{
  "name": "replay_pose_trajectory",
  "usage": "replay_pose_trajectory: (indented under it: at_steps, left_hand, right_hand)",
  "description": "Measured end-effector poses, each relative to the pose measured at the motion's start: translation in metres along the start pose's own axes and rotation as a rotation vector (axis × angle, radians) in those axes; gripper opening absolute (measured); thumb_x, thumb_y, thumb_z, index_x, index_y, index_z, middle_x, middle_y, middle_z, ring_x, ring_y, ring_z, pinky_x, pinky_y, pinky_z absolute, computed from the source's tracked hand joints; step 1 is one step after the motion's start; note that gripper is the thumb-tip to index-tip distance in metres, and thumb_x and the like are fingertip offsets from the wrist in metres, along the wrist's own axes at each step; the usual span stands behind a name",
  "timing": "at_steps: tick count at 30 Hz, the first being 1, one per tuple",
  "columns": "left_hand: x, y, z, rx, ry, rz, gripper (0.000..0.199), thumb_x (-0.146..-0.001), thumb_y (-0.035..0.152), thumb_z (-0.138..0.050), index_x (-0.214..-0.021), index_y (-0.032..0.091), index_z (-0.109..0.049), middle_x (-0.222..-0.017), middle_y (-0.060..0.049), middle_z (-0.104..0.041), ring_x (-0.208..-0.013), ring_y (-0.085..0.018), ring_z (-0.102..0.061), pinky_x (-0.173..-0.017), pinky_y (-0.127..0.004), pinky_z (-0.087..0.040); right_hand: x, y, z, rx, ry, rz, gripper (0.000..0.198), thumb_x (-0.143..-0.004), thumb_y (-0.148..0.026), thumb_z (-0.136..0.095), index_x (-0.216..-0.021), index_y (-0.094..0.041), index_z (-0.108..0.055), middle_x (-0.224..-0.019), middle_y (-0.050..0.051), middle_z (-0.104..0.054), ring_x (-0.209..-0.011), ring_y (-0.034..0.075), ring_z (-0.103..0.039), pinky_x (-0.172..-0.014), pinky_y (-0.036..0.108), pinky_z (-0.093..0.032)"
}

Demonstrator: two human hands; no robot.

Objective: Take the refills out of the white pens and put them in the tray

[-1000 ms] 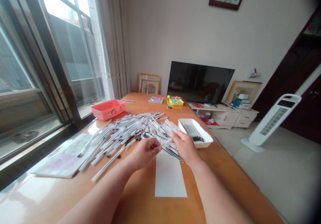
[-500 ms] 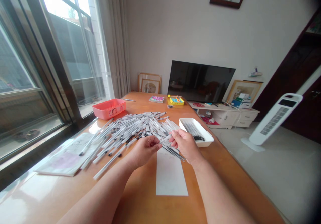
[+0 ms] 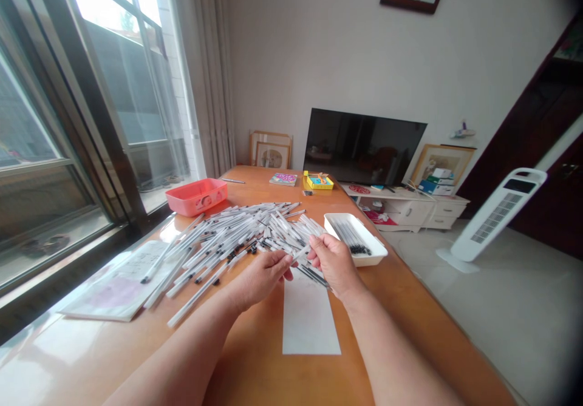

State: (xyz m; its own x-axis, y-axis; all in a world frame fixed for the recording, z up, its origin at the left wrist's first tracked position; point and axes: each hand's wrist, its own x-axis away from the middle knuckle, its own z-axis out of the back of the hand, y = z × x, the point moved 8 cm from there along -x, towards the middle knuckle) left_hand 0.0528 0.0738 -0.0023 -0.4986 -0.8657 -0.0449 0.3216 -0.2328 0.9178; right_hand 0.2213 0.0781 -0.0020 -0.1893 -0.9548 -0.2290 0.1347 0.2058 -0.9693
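My left hand (image 3: 268,274) and my right hand (image 3: 331,261) are close together over the front of the pile. Between their pinched fingertips runs a short, translucent whitish pen piece (image 3: 300,253); whether it is a cap or part of a barrel I cannot tell. Just below my fingers, several thin dark refill-like sticks (image 3: 315,274) lie across a white paper strip (image 3: 311,324). A large loose heap of translucent pens (image 3: 237,230), some with black ends, spreads beyond my left hand. To the right, a white tray (image 3: 377,249) holds a row of pens with black ends.
At the left stands a red plastic basket (image 3: 197,198), with a printed booklet (image 3: 112,290) under some pens nearer me. Farther back lie a colourful book (image 3: 283,179) and a yellow box (image 3: 319,181). The table edge (image 3: 437,297) drops off to the right; a white tower fan (image 3: 496,215) stands beyond.
My left fingers have shifted along the pen piece and straightened somewhat. My right hand keeps its pinch in almost the same place. The view has moved slightly.
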Motion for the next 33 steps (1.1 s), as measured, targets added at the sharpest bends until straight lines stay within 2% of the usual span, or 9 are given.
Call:
replay_pose_trajectory:
  at_steps: [3, 8, 10, 17, 20, 23, 29, 33]
  left_hand:
    - [-0.001, 0.000, -0.001, -0.005, 0.005, -0.030, 0.037, -0.090, 0.051, -0.053, -0.081, 0.017, -0.063, -0.076, -0.003, -0.065, -0.071, -0.016, -0.054, -0.067, -0.028, -0.042]
    - [-0.004, 0.002, 0.009, -0.190, 0.177, -0.160, 0.023, -0.085, 0.041, -0.062, -0.078, 0.019, -0.059, -0.070, 0.000, -0.057, -0.066, -0.014, -0.048, -0.061, -0.025, -0.036]
    - [-0.004, 0.003, 0.010, -0.202, 0.203, -0.176, 0.022, -0.085, 0.040, -0.062, -0.079, 0.019, -0.059, -0.071, 0.001, -0.057, -0.067, -0.014, -0.049, -0.061, -0.025, -0.037]
    - [0.000, 0.001, -0.003, -0.013, 0.006, -0.029, 0.045, -0.095, 0.054, -0.043, -0.079, 0.018, -0.063, -0.078, -0.004, -0.067, -0.073, -0.016, -0.056, -0.072, -0.028, -0.044]
    - [0.000, -0.002, -0.005, 0.001, -0.007, -0.002, 0.042, -0.094, 0.054, -0.045, -0.082, 0.018, -0.063, -0.076, -0.003, -0.068, -0.072, -0.016, -0.056, -0.070, -0.028, -0.044]
    - [-0.002, -0.003, -0.002, -0.067, 0.040, -0.041, 0.036, -0.092, 0.049, -0.051, -0.079, 0.017, -0.062, -0.073, -0.003, -0.065, -0.069, -0.016, -0.054, -0.065, -0.027, -0.041]
    - [-0.001, 0.005, 0.008, -0.350, 0.224, -0.159, 0.026, -0.089, 0.041, -0.055, -0.074, 0.020, -0.057, -0.067, 0.001, -0.058, -0.063, -0.014, -0.049, -0.059, -0.025, -0.033]
    - [-0.002, 0.004, 0.008, -0.314, 0.226, -0.182, 0.026, -0.091, 0.041, -0.055, -0.075, 0.020, -0.056, -0.067, 0.001, -0.057, -0.064, -0.013, -0.048, -0.058, -0.025, -0.033]
  right_hand:
    - [0.001, 0.001, -0.003, -0.003, -0.019, 0.002, 0.046, -0.086, -0.062, -0.060, -0.068, -0.019, -0.059, -0.061, 0.001, -0.063, -0.051, 0.011, -0.053, -0.052, 0.024, -0.042]
    - [0.002, 0.009, -0.009, -0.041, -0.041, -0.078, 0.043, -0.087, -0.059, -0.061, -0.070, -0.019, -0.059, -0.062, 0.000, -0.061, -0.050, 0.010, -0.051, -0.046, 0.022, -0.038]
    - [0.002, 0.010, -0.009, -0.069, -0.035, -0.097, 0.043, -0.086, -0.059, -0.061, -0.071, -0.019, -0.060, -0.063, 0.000, -0.062, -0.050, 0.010, -0.050, -0.045, 0.021, -0.036]
    - [0.002, 0.006, -0.007, -0.112, -0.009, -0.071, 0.043, -0.085, -0.060, -0.062, -0.080, -0.018, -0.065, -0.065, 0.001, -0.062, -0.052, 0.011, -0.052, -0.047, 0.021, -0.039]
    - [0.003, 0.004, -0.009, -0.103, -0.029, -0.069, 0.044, -0.086, -0.061, -0.061, -0.080, -0.018, -0.066, -0.064, 0.000, -0.062, -0.052, 0.010, -0.051, -0.046, 0.021, -0.039]
    - [0.004, 0.004, -0.011, -0.107, -0.045, -0.080, 0.044, -0.086, -0.061, -0.061, -0.082, -0.018, -0.066, -0.064, 0.000, -0.062, -0.051, 0.010, -0.051, -0.045, 0.020, -0.038]
    - [0.004, 0.009, -0.012, -0.077, -0.024, -0.106, 0.044, -0.085, -0.061, -0.062, -0.079, -0.017, -0.064, -0.061, 0.000, -0.061, -0.048, 0.009, -0.049, -0.044, 0.020, -0.036]
    - [0.004, 0.012, -0.012, -0.104, -0.015, -0.132, 0.045, -0.085, -0.063, -0.061, -0.082, -0.017, -0.066, -0.063, 0.000, -0.062, -0.049, 0.009, -0.051, -0.044, 0.019, -0.037]
